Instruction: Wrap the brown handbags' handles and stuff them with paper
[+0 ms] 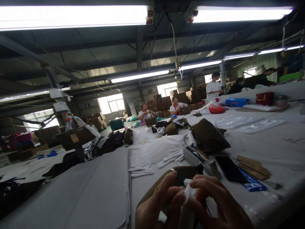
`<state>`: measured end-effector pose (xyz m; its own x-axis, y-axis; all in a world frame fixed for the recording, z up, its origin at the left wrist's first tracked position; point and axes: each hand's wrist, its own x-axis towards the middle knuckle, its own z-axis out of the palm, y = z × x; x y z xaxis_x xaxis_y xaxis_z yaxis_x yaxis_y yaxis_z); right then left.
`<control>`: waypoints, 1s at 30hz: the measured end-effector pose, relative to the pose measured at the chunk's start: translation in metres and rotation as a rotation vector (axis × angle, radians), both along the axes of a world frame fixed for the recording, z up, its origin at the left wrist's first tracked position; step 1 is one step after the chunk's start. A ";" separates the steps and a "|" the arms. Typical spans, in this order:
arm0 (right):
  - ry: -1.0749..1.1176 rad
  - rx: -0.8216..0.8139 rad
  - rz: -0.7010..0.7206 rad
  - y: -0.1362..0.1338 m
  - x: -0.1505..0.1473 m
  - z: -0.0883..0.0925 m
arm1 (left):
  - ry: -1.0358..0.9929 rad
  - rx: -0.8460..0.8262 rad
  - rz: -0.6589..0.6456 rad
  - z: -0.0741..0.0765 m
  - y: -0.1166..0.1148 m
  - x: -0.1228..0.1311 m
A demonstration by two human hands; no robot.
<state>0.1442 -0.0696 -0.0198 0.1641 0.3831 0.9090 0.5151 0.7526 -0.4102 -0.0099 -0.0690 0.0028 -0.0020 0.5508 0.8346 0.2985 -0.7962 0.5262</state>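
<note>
Close to me, my left hand point(162, 200) and my right hand point(214, 198) come together, fingertips pinched on a small crumpled piece of thin white wrapping point(189, 193). I cannot tell whether it is paper or plastic film. Beneath and behind the hands lies a dark olive fabric bag point(152, 187), partly covered by them. Just beyond, a grey box-like object point(193, 154) rests on the table. To the right of my hands are a black phone point(230, 168), a blue packet point(254, 184) and several brown cardboard tags point(254, 166).
A stack of large white sheets point(95, 190) covers the left of the table. Further off are white ribbed strips point(170, 159), another dark bag point(209, 135), clear plastic sleeves point(250, 123) and a red plastic bag point(216, 109). Several people work across the room; cartons point(162, 106) stand behind.
</note>
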 end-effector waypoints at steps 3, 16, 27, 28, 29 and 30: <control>-0.193 0.204 0.014 0.001 0.012 0.011 | -0.023 -0.024 -0.038 0.001 0.001 0.001; -0.431 0.275 0.109 0.023 0.010 -0.015 | -0.607 -0.175 -0.079 0.026 0.001 0.003; -0.132 -0.041 0.208 0.026 0.015 -0.050 | 0.232 -0.539 -0.122 0.011 0.005 -0.004; -0.121 -0.059 0.241 0.025 0.016 -0.048 | 0.302 -0.554 -0.090 0.012 0.005 -0.003; -0.104 -0.080 0.266 0.025 0.017 -0.048 | 0.358 -0.547 -0.044 0.015 0.007 -0.004; -0.084 -0.104 0.283 0.024 0.019 -0.049 | 0.403 -0.512 0.015 0.017 0.011 -0.007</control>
